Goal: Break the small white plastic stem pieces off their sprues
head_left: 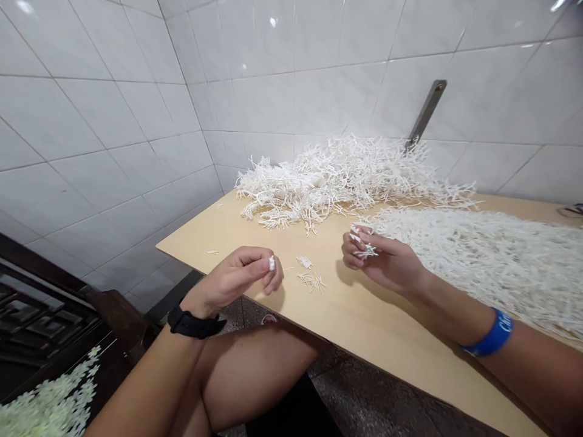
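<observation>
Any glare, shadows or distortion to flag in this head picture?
Head view: small glare spots on the tiled wall; head view: soft shadows on the table near the left hand and right hand; head view: wide-angle stretch, grout lines splaying; head view: strands in the rear white heap blend together, fine detail on the white pieces hard to read.
</observation>
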`<action>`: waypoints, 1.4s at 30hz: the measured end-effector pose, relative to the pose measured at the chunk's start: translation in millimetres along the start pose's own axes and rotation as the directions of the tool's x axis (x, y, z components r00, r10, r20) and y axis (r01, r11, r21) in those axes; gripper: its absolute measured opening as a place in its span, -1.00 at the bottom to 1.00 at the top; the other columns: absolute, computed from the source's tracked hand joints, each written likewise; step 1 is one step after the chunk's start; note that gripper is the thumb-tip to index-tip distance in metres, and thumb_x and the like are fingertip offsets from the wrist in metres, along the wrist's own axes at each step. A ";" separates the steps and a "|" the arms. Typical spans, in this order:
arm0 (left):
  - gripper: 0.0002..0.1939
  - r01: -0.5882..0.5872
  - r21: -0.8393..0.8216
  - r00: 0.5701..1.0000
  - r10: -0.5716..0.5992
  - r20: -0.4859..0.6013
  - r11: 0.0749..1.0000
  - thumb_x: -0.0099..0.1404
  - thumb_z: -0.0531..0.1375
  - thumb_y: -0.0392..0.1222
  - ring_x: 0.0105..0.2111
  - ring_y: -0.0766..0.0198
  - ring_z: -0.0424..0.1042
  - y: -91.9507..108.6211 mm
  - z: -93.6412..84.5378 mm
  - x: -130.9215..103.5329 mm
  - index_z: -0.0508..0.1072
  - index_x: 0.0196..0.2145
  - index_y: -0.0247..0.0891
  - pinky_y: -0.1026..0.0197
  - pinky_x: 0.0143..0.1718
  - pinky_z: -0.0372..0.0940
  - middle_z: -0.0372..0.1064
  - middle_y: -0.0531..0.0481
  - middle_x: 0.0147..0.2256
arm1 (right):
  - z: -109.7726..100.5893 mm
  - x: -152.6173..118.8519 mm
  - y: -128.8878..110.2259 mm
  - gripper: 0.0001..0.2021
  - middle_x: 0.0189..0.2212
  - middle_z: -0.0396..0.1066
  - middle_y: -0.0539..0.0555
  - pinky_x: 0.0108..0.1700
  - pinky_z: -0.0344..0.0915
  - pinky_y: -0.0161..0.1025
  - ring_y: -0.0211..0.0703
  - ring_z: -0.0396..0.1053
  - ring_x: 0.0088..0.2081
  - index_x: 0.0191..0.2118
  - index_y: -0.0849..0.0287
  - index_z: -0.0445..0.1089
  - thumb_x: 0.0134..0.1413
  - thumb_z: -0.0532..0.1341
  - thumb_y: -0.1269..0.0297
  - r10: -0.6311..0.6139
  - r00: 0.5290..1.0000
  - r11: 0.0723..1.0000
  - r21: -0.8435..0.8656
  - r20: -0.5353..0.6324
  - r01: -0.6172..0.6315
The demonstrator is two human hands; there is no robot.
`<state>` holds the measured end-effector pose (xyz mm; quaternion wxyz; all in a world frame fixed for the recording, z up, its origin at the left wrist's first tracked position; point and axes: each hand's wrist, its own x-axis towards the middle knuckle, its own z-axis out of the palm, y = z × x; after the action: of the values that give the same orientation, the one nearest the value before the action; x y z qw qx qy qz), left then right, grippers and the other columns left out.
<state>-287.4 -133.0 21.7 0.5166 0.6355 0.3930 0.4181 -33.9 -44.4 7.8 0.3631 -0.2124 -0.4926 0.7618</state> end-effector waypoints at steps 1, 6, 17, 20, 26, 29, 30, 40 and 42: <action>-0.62 0.009 0.099 0.998 -0.003 -0.058 0.995 0.25 0.17 0.11 -0.47 0.23 0.37 1.1 -2.7 1.1 0.42 -0.56 -0.21 0.10 -0.24 0.31 0.39 -0.04 -0.55 | -2.4 2.9 1.8 -0.76 -0.55 0.22 -0.05 -0.43 0.08 -0.24 -0.27 0.11 -0.53 -0.51 0.12 0.28 -0.07 0.35 0.17 -0.044 0.997 0.999 -0.023 -0.068 0.042; -0.73 0.099 0.365 0.978 -0.024 -0.206 0.926 0.26 0.18 -0.02 -0.35 0.22 0.42 -12.7 9.7 16.1 0.52 -0.40 -0.28 0.22 -0.29 0.27 0.50 -0.06 -0.38 | -1.1 9.1 28.2 -0.76 -0.42 0.34 0.00 -0.41 0.11 -0.25 -0.27 0.17 -0.48 -0.40 0.15 0.39 0.03 0.30 0.08 -0.134 0.980 0.950 -0.302 -0.148 0.084; -0.62 0.040 0.547 0.939 0.156 -0.307 0.836 0.28 0.18 -0.05 -0.02 0.11 0.39 -38.0 38.3 28.0 0.44 0.02 -0.19 0.09 0.04 0.23 0.42 -0.11 0.02 | 12.8 3.5 24.4 -0.74 -0.46 0.33 -0.02 -0.42 0.10 -0.26 -0.30 0.13 -0.50 -0.37 0.16 0.41 -0.04 0.33 0.05 -0.175 0.958 0.933 -0.348 -0.229 0.088; -0.63 -0.002 0.543 0.955 0.162 -0.248 0.840 0.32 0.13 0.04 -0.07 0.13 0.39 -29.3 52.6 28.3 0.44 -0.04 -0.22 0.11 -0.01 0.25 0.44 -0.12 -0.04 | 18.8 1.1 23.7 -0.68 -0.56 0.26 -0.08 -0.48 0.07 -0.28 -0.32 0.12 -0.56 -0.35 0.17 0.35 -0.05 0.34 0.02 -0.106 0.973 0.941 -0.336 -0.207 0.031; -0.72 -0.005 0.667 0.965 0.178 -0.191 0.745 0.34 0.10 0.01 -0.32 0.23 0.35 -21.5 66.8 27.4 0.45 -0.31 -0.24 0.23 -0.30 0.18 0.44 -0.01 -0.34 | 28.0 -5.4 23.9 -0.65 -0.65 0.22 -0.11 -0.49 0.08 -0.27 -0.31 0.15 -0.59 -0.40 0.15 0.24 0.02 0.26 -0.05 -0.123 0.982 0.888 -0.458 -0.146 0.043; -0.65 -0.026 0.678 0.973 0.173 -0.150 0.735 0.38 0.05 -0.04 -0.45 0.33 0.24 -21.0 65.0 26.7 0.36 -0.50 -0.26 0.27 -0.39 0.07 0.28 0.08 -0.53 | 29.6 -6.6 20.9 -0.64 -0.68 0.15 -0.12 -0.47 0.07 -0.25 -0.31 0.10 -0.59 -0.50 0.13 0.19 0.08 0.18 -0.04 -0.204 0.972 0.808 -0.581 -0.119 0.099; -0.61 -0.034 0.663 0.976 0.167 -0.139 0.748 0.39 0.04 -0.05 -0.49 0.36 0.20 -20.5 64.5 26.5 0.30 -0.55 -0.28 0.28 -0.41 0.04 0.21 0.11 -0.57 | 29.9 -6.7 19.3 -0.65 -0.68 0.12 -0.12 -0.46 0.06 -0.25 -0.31 0.08 -0.59 -0.51 0.13 0.18 0.09 0.17 -0.02 -0.223 0.966 0.790 -0.604 -0.127 0.103; -0.56 -0.070 0.557 0.983 0.153 -0.105 0.828 0.41 -0.02 -0.06 -0.56 0.40 0.10 -13.4 64.4 26.6 0.13 -0.60 -0.27 0.30 -0.46 0.02 0.08 0.13 -0.62 | 41.1 0.6 7.9 -0.77 -0.67 0.11 -0.11 -0.40 0.07 -0.24 -0.29 0.10 -0.56 -0.52 0.13 0.18 0.09 0.12 0.18 -0.265 0.934 0.750 -0.660 -0.240 0.043; -0.56 -0.092 0.642 0.977 0.194 -0.091 0.761 0.41 -0.02 -0.07 -0.56 0.39 0.12 -14.2 61.3 28.0 0.14 -0.61 -0.27 0.29 -0.45 0.01 0.10 0.12 -0.62 | 42.4 2.3 9.9 -0.78 -0.67 0.11 -0.11 -0.41 0.07 -0.24 -0.29 0.10 -0.56 -0.52 0.13 0.19 0.08 0.12 0.19 -0.271 0.931 0.755 -0.654 -0.243 0.048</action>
<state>-221.4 -124.8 4.1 0.2071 0.7668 0.4992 0.3465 -67.7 -70.4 16.9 0.4093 -0.4013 -0.6718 0.4691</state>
